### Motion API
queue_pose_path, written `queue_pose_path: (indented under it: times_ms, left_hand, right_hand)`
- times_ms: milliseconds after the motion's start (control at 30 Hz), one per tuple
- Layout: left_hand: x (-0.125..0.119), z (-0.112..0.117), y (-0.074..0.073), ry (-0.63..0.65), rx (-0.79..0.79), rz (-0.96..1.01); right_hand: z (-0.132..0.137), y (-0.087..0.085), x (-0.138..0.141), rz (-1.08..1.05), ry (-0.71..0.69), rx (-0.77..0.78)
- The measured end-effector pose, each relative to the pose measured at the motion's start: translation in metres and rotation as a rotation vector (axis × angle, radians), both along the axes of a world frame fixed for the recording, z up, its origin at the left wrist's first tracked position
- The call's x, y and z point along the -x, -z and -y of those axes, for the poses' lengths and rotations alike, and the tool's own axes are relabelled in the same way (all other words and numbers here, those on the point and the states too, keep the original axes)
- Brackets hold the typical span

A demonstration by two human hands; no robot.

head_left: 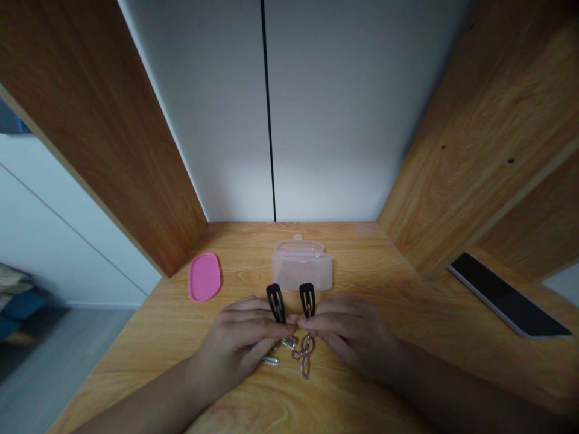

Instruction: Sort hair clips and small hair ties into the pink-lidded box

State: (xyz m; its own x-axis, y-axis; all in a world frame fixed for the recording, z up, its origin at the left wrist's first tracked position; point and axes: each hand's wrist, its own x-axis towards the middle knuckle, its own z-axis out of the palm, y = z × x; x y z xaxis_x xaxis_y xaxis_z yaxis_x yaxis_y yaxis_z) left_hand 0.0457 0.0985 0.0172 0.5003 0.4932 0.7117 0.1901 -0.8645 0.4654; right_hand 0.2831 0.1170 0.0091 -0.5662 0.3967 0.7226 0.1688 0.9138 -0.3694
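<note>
Two black snap hair clips stand upright side by side above the wooden table. My left hand [246, 334] pinches the left hair clip [275, 301] by its lower end. Between the fingertips of my right hand [346, 328] is the right hair clip [307, 298]. My fingertips almost meet in the middle. Just below them lie a pinkish metal hair clip with open loops [306, 357] and a small silvery piece [271, 361], partly covered by my left hand. A clear plastic box [301, 274] with its lid raised stands right behind the clips.
A pink oval tray or lid [204, 277] lies at the table's left. On the right rests a dark-screened phone or tablet [509, 295]. Wooden side panels [493, 120] and a white panel [325, 120] enclose the table.
</note>
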Motion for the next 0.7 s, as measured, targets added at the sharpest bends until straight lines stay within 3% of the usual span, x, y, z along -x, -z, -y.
queue_pose_path:
  times_ms: [133, 400, 600, 700]
  left_hand:
    - [-0.001, 0.002, -0.002, -0.023, -0.001, 0.000]
    - [0.004, 0.001, 0.007, -0.123, 0.104, 0.000]
    - [0.008, 0.005, 0.019, -0.271, 0.215, 0.024]
    - [0.009, 0.006, 0.022, -0.292, 0.268, 0.031]
  right_hand:
    - [0.001, 0.000, 0.000, -0.018, 0.047, -0.007]
    - [0.005, 0.004, -0.001, -0.037, 0.213, 0.213]
    - [0.003, 0.009, 0.001, -0.133, 0.202, 0.186]
    - [0.004, 0.012, 0.001, -0.156, 0.182, 0.290]
